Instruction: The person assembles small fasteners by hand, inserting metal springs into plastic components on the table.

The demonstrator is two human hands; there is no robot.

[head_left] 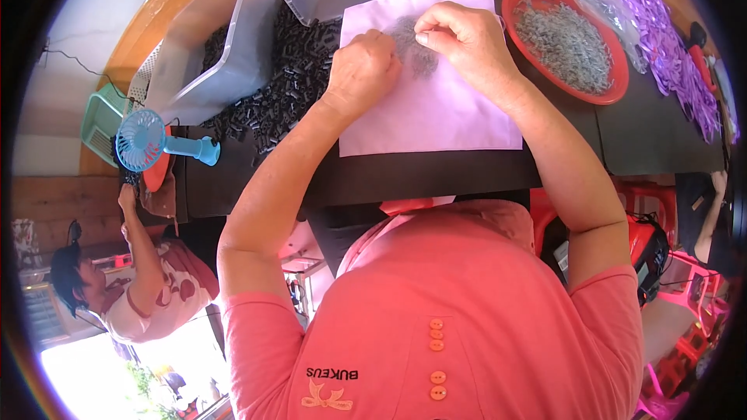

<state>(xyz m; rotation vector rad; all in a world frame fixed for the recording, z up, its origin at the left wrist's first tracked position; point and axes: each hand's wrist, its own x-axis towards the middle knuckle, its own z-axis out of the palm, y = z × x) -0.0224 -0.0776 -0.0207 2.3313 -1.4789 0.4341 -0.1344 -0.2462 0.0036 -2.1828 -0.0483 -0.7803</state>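
A pale pink sheet (pixel 436 124) lies on the dark table in front of me, with a small grey heap of tiny pieces (pixel 424 61) on its upper part. My left hand (pixel 362 70) is curled closed at the heap's left side, and whatever its fingers hold is hidden. On the other side, my right hand (pixel 467 40) pinches thumb and forefinger together over the heap's edge. A tiny pale spot shows at that pinch, too small to name. Loose black tube-like pieces (pixel 299 54) are spread left of the sheet.
Two clear plastic bins (pixel 233 54) lie tipped among the black pieces. At right stands a red bowl (pixel 621 85) of small silvery parts, beside purple ribbon strips (pixel 661 47). A blue handheld fan (pixel 142 140) lies at the left edge. Another person (pixel 148 288) works at far left.
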